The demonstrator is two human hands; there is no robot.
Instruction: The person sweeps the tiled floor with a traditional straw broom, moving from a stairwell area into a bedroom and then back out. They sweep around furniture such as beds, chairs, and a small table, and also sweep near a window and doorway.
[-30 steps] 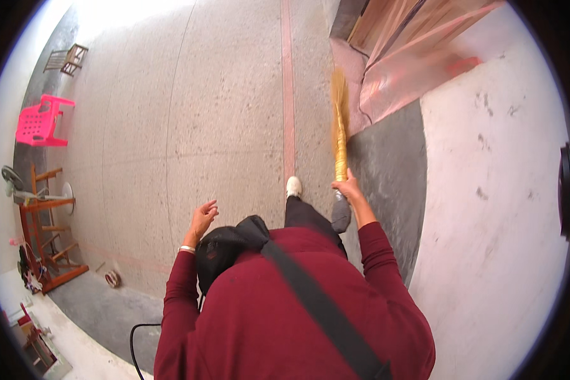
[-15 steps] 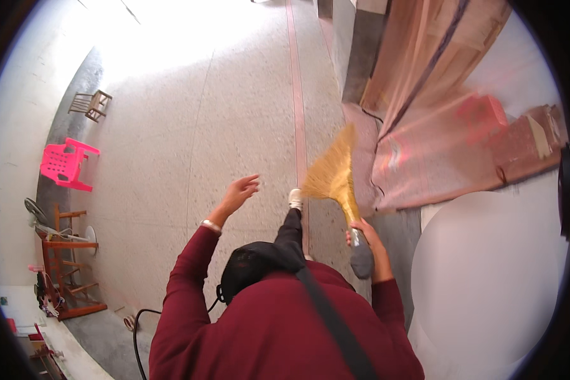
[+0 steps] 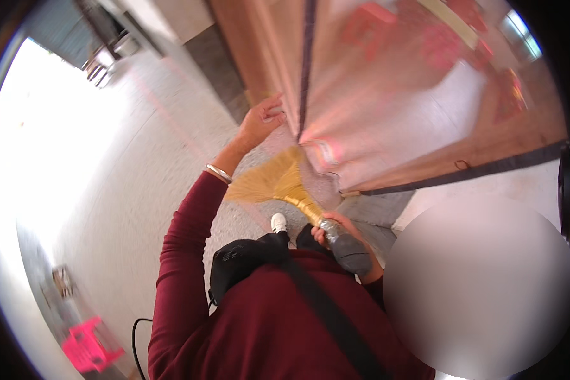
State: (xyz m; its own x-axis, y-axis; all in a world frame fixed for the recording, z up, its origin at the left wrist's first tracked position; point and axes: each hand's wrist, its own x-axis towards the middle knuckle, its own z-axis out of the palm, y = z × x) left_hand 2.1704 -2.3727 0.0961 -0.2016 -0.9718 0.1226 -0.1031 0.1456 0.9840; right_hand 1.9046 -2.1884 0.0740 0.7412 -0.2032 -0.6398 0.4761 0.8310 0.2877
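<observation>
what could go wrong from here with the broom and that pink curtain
The grey-handled, fanned yellow straw broom, held in the right grip, looks close to the sheer pink dark-edged curtain and might snag it. The empty left grip, also near the curtain, might catch its folds. The broom might also hinder the white shoe near it in view.

Broom (image 3: 301,200) in the middle, chair (image 3: 90,345) out at eight o'clock, curtain (image 3: 380,107) up around half past one!
</observation>
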